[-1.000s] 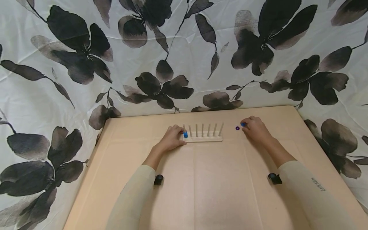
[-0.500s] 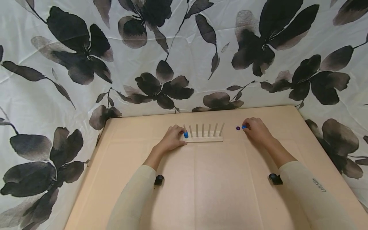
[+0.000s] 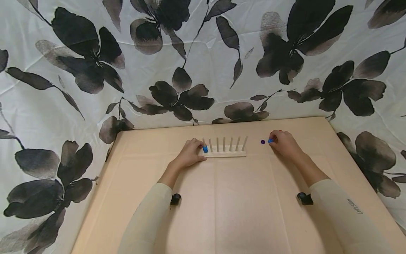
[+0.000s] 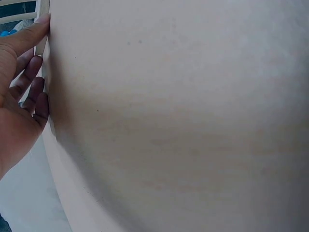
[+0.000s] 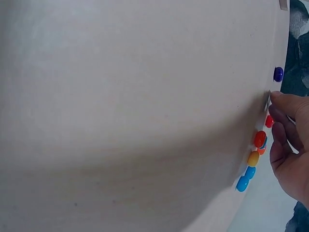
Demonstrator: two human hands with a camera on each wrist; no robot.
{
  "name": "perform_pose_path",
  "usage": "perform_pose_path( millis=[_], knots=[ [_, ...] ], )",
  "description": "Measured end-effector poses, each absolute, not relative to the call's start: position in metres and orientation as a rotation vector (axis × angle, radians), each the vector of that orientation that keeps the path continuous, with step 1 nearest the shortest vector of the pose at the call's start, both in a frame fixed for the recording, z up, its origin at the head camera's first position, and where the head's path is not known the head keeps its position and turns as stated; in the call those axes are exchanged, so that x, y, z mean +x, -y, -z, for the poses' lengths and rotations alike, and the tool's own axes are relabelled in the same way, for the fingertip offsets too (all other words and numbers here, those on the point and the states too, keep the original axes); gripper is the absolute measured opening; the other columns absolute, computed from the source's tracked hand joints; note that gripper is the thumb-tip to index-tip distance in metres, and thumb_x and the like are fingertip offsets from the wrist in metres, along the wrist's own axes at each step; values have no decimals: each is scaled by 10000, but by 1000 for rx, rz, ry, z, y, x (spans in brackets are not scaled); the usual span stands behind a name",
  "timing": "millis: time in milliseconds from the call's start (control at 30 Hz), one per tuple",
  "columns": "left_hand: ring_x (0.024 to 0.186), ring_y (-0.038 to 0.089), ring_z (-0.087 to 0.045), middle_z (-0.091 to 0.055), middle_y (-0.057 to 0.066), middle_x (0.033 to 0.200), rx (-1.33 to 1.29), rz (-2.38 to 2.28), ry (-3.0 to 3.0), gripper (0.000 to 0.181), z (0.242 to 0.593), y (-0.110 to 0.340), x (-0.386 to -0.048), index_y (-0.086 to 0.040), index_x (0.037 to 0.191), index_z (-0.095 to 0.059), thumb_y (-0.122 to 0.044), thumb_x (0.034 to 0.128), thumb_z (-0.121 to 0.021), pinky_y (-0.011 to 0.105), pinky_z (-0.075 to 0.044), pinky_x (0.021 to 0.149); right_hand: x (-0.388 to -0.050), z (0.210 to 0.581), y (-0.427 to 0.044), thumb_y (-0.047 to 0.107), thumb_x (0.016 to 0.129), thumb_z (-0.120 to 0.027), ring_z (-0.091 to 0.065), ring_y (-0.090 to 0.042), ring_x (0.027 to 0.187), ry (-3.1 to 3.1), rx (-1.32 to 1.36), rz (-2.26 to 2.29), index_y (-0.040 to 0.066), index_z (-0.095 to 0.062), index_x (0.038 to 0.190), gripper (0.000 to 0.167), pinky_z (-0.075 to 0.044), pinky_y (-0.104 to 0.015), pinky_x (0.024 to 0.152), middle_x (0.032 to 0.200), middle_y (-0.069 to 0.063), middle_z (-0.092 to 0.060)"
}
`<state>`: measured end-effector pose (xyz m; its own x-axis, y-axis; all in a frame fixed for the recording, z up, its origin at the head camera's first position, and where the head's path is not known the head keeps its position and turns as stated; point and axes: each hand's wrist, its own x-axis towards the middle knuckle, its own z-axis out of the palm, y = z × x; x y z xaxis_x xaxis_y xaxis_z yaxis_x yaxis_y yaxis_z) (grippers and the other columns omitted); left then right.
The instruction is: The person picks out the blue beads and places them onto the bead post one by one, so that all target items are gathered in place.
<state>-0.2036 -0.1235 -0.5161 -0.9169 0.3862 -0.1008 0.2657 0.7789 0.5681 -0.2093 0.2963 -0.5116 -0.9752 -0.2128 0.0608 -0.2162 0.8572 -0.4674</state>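
Observation:
A small wooden rack (image 3: 226,154) with a row of upright pegs stands near the far side of the table. My left hand (image 3: 189,152) grips its left end, the thumb at the front edge, as the left wrist view also shows. Blue beads (image 3: 205,149) sit on the leftmost peg, beside those fingers. To the right of the rack, my right hand (image 3: 283,144) pinches a blue bead (image 3: 270,140) between thumb and fingertips, low over the table. Just left of it lies a purple bead (image 3: 263,142). In the right wrist view the pinched bead is hidden by the fingers.
Beyond the right hand, several loose beads lie on the table, among them a red bead (image 5: 260,139), a yellow bead (image 5: 253,158) and a blue bead (image 5: 242,183). The hand mostly hides them in the head view. A floral cloth (image 3: 180,63) hangs behind the table (image 3: 241,204).
My right hand has shifted slightly to the right and nearer, the blue bead moving with it away from the purple one. The left hand and the rack stay in place.

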Motion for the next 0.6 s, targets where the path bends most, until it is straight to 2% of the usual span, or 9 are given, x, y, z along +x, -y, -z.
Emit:
perform_pose_path(
  millis=[200, 333, 600],
  knots=[
    [1152, 263, -462, -599, 71, 1245, 509, -846, -2755, 539, 516, 123, -203, -49, 1289, -650, -254, 844, -874, 393, -418, 1024, -206, 508, -298, 76, 909, -756, -654, -328, 892, 2979, 314, -859, 21, -649, 1028, 170, -502, -459, 814, 929, -162, -710],
    [1151, 256, -459, -595, 65, 1245, 508, -835, -2752, 539, 516, 124, -204, -56, 1293, -648, -268, 849, -869, 390, -417, 1026, -203, 503, -296, 99, 914, -754, -638, -287, 869, 2949, 288, -895, 43, -653, 1024, 159, -483, -394, 777, 906, -131, -709],
    [1163, 261, -461, -594, 66, 1256, 516, -833, -2752, 555, 516, 125, -204, -54, 1303, -643, -275, 847, -870, 396, -416, 1035, -200, 487, -289, 98, 900, -755, -611, -261, 848, 2854, 307, -951, 67, -674, 1012, 142, -452, -358, 751, 879, -110, -703]
  ],
)
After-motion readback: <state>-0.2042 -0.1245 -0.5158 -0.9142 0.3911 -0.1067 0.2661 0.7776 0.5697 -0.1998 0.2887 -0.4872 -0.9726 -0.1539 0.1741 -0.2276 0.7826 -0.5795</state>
